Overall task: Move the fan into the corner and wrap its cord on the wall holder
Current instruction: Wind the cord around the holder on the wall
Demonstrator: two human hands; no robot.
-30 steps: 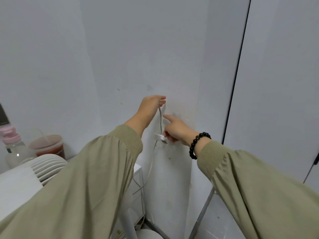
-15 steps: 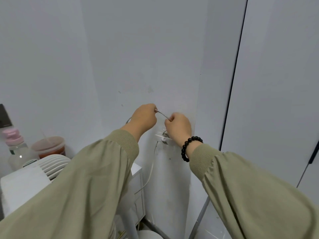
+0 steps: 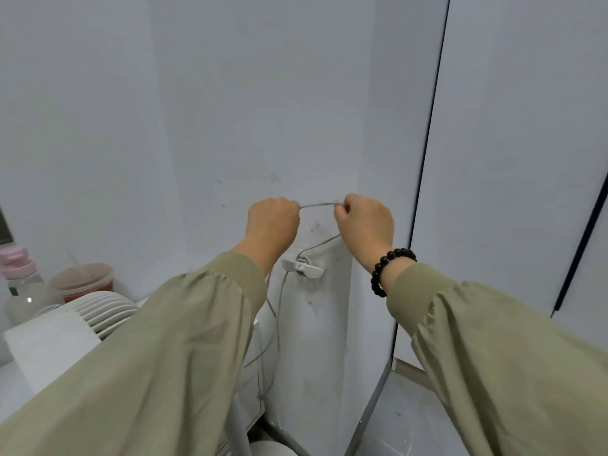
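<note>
Left hand (image 3: 273, 222): curled into a fist, pinching the cord (image 3: 317, 204) at its thumb side, which gives it an anchor to pull against.
Right hand (image 3: 365, 222): also curled, pinching the same cord level with the left hand. A short stretch runs taut between the two, probably to take out slack before it goes round the holder.
Cord: from under the right hand a strand drops down and inward to the wall holder (image 3: 302, 265). Another strand hangs from the holder past the left wrist towards the floor.
Wall holder: on the wall below and between the two hands, nearer the left wrist. At least one loop seems to sit on it already, though the count is too small to read.
Fan (image 3: 98, 311): its ribbed white head shows below the left forearm, well apart from both hands and close to the wall corner. The sleeve hides much of its body.
Step in hand: likely winding a further turn, with the fan apparently already placed.
Next move: probably needs the taut stretch brought down behind the holder's arms.
Risk: a loosened pinch could let the loops slip off.
</note>
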